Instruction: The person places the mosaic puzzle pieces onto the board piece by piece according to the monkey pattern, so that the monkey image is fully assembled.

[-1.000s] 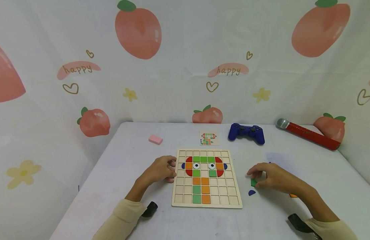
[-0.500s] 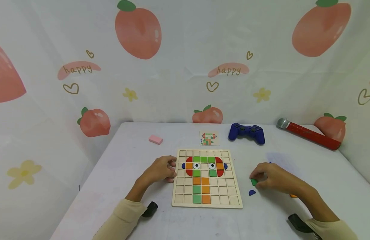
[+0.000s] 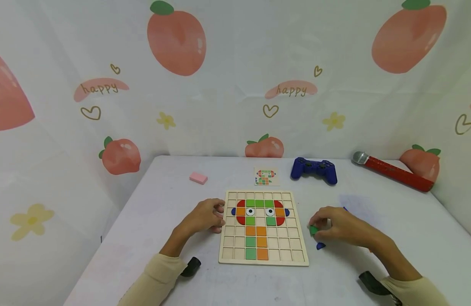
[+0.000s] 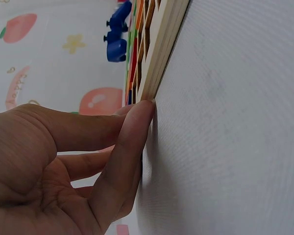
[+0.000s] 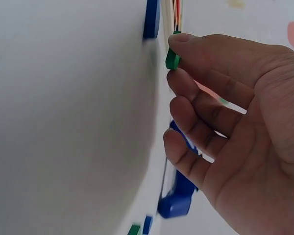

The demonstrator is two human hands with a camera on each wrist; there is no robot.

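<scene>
A wooden grid board (image 3: 292, 243) lies mid-table, with red, green, orange and blue tiles and two eye tiles set in its cells. At its left edge, my left hand (image 3: 204, 216) grips the rim between thumb and fingers; the left wrist view shows the fingertips against the board's side (image 4: 159, 58). Right of the board, my right hand (image 3: 340, 225) pinches a small green tile (image 5: 172, 59) between thumb and index finger, held just off the table. Below that hand lies a blue half-round tile (image 3: 320, 246).
Behind the board lies a pattern card (image 3: 266, 176), with a pink block (image 3: 198, 178) to its left and a blue game controller (image 3: 314, 171) to its right. A red microphone (image 3: 396, 172) rests at the back right. More tiles (image 5: 147, 225) lie beyond my right hand.
My right fingers have closed on the green tile, lifted it and carried it slightly left toward the board. The left hand stays at the board's edge.
</scene>
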